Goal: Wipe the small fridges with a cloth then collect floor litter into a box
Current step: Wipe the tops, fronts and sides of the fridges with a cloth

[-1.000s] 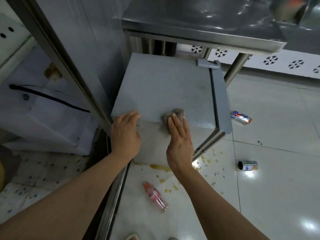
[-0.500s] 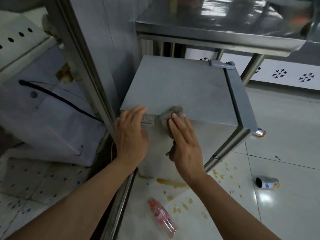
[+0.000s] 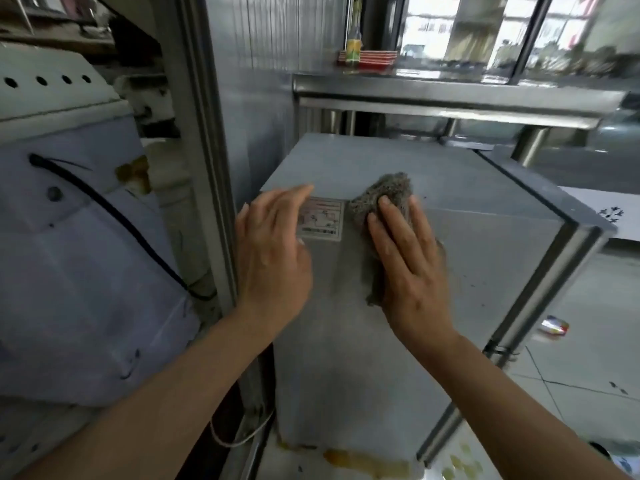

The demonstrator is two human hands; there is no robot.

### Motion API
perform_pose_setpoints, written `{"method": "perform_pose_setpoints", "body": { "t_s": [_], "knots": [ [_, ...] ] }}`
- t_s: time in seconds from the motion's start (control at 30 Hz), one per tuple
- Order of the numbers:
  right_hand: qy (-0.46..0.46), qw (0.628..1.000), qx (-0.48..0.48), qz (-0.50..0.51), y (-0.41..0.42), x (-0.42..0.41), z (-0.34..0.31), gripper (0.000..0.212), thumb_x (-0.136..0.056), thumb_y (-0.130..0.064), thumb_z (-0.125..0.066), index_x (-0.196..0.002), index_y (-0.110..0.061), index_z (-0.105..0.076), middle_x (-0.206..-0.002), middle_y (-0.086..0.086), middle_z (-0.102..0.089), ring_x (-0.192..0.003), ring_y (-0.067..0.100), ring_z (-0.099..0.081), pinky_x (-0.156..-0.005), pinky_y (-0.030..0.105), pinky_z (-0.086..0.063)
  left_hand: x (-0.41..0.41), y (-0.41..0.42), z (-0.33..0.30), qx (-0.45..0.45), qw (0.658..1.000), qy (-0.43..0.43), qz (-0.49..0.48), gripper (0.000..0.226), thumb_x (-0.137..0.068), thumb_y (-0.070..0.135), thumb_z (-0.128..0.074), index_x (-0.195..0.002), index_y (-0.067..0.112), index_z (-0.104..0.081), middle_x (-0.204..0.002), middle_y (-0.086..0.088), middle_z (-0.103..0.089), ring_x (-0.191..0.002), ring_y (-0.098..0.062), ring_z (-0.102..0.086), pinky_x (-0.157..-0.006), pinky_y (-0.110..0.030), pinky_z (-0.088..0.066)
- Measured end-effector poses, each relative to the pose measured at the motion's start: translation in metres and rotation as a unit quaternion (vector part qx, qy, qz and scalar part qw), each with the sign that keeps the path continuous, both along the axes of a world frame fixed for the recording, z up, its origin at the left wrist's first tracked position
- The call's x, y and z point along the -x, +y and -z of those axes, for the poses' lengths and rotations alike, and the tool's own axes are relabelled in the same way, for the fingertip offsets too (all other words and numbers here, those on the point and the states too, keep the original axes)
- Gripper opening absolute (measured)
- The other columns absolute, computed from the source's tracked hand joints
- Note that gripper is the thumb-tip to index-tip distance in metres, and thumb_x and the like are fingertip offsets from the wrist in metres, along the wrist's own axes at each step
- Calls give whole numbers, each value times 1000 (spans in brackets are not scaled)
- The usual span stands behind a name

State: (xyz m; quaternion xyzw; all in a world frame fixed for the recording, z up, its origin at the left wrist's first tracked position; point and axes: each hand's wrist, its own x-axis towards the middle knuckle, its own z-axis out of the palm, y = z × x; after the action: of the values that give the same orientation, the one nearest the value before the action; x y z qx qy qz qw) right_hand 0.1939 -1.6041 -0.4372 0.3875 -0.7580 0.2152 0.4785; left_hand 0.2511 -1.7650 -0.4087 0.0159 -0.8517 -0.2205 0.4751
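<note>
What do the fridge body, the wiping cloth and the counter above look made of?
Small fridge: probably painted sheet metal, matte grey, flat panels. Cloth: coarse grey fabric with a nubby, speckled texture. Counter: likely stainless steel with a shiny, reflective edge.

A speckled grey cloth lies on the plain grey fridge, above yellow floor stains.

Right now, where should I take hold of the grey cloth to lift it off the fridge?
Pinch the bunched upper end of the cloth, from above. It bulges past the fingertips of the right hand at the fridge top edge; the rest lies flat under the palm against the fridge's side.
</note>
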Motion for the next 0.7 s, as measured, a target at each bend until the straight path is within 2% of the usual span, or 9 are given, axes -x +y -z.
{"method": "perform_pose_setpoints", "body": {
  "t_s": [0.1,0.2,0.27,0.33,0.43,0.53,0.6,0.7],
  "knots": [
    [45,999,-24,5,-9,7,15,47,-87,4,-61,-132,1,-49,-143,14,-36,-139,36,-25,-115,46,-25,1,-14,18,-39,998,56,-6,63,-73,-12,-50,-132,9,-46,-130,-12,-50,-123,-18,-36,-105,-43,-34],
    [71,995,-72,6,-22,11,19,55,-84,5,-61,-136,-6,-46,-146,11,-36,-140,34,-24,-115,46,-25,1,-26,34,-108,992,59,39,68,-80,-12,-49,-140,16,-33,-138,-1,-44,-129,-16,-40,-107,-35,-36],
    [101,990,-100,18,-34,14,10,56,-85,-1,-61,-138,-8,-44,-147,10,-37,-141,32,-23,-117,43,-20,0,-31,38,-171,981,45,83,67,-85,-10,-46,-142,20,-28,-135,10,-41,-122,-11,-47,-99,-27,-42],
    [130,985,-114,28,-50,15,-6,56,-86,-9,-63,-139,-10,-43,-147,10,-39,-140,30,-24,-117,40,-16,1,-35,41,-215,970,41,110,65,-87,-11,-43,-141,22,-27,-130,11,-47,-115,-6,-54,-93,-17,-45],
    [152,980,-125,36,-72,15,-17,50,-91,-15,-52,-140,-11,-42,-148,9,-39,-140,30,-26,-117,40,-16,3,-38,46,-256,958,46,123,63,-89,-9,-43,-139,26,-29,-110,17,-58,-103,5,-59,-86,-7,-46],
    [155,973,-167,27,-76,14,0,48,-92,-14,-39,-140,-13,-42,-149,5,-37,-141,28,-21,-118,41,-13,4,-41,57,-316,939,65,119,56,-92,-4,-43,-136,28,-31,-107,7,-65,-99,-1,-63,-85,-12,-50],
    [175,953,-247,28,-71,13,26,50,-89,-16,-35,-138,-15,-46,-147,2,-41,-139,27,-24,-117,44,-17,3,-45,68,-350,929,57,107,57,-91,-3,-45,-135,30,-31,-107,3,-66,-98,-7,-64,-82,-16,-51],
    [191,916,-351,36,-61,10,58,50,-87,-20,-35,-135,-19,-51,-145,-1,-43,-138,24,-28,-116,42,-20,-1,-50,88,-368,925,-1,94,59,-89,-7,-44,-133,30,-32,-111,1,-65,-98,-19,-63,-85,-36,-52]
  ]
}}
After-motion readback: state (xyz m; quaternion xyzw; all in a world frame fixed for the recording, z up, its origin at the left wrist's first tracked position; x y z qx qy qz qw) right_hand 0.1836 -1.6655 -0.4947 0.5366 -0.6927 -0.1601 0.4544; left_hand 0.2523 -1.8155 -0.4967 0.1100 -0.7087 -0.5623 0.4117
